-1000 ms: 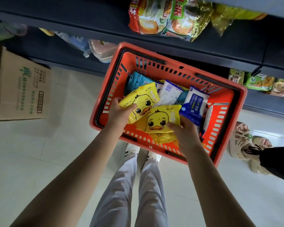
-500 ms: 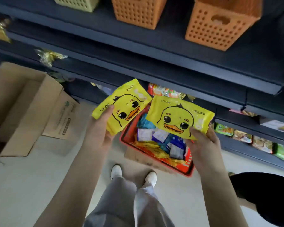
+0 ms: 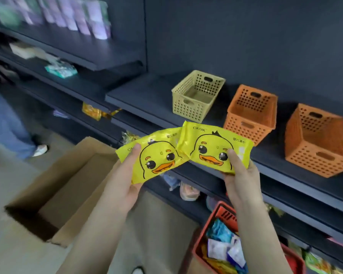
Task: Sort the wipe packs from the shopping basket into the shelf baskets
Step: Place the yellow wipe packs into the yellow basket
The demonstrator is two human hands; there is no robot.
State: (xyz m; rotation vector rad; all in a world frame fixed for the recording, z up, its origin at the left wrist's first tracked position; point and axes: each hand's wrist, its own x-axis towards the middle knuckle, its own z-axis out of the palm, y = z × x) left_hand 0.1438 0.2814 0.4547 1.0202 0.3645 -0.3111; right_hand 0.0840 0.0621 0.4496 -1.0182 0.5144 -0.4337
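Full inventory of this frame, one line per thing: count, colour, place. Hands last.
left pack: 1, yellow, duck face, held up before the shelf
right pack: 1, yellow, duck face, beside it, edges meeting
yellow basket: 1, pale yellow, on the shelf
middle basket: 1, orange, to its right
right basket: 1, orange, far right of the shelf
shopping basket: 1, red, low right, holds mixed packs
box: 1, brown cardboard, open, floor left
teal pack: 1, teal, left shelf
purple packs: count unclear (blurred), top-left shelf
other person's leg: 1 clear, blue jeans, left edge
left hand: 1, grips left pack
right hand: 1, grips right pack
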